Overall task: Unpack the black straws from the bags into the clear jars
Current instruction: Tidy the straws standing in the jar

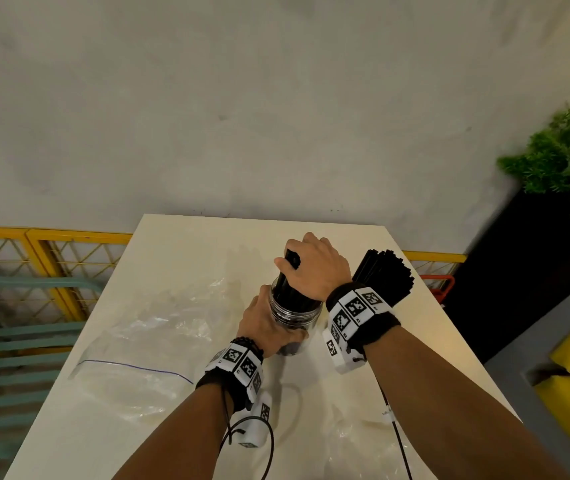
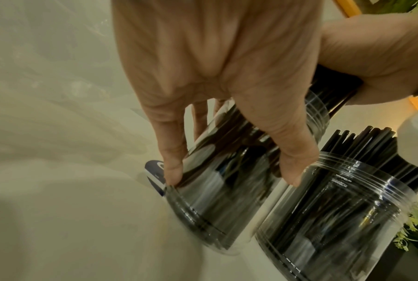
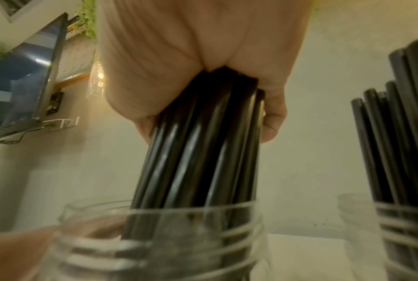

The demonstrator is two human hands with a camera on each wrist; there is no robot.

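**Straws going into the second jar; bags lying flat on the counter**

The right hand is clamped round a bundle of black straws whose lower ends stand inside the near jar. The left hand wraps that jar's wall, fingers curled against the clear plastic, steadying it on the counter. Just to the right and slightly farther stands a second jar, packed with straws and touched by neither hand. Judged from this, one jar is filled and the other is being loaded. The clear bags lie to the left and nearer on the counter, and look flattened; whether any straws remain in them cannot be told.

The head view alone shows the bags, both wrists and the layout of the counter, though the right forearm hides most of the second jar there. The left wrist view shows both jars side by side, close but with a gap, and a label on the near jar. The right wrist view shows the grip on the bundle and the straws passing the jar's threaded rim.
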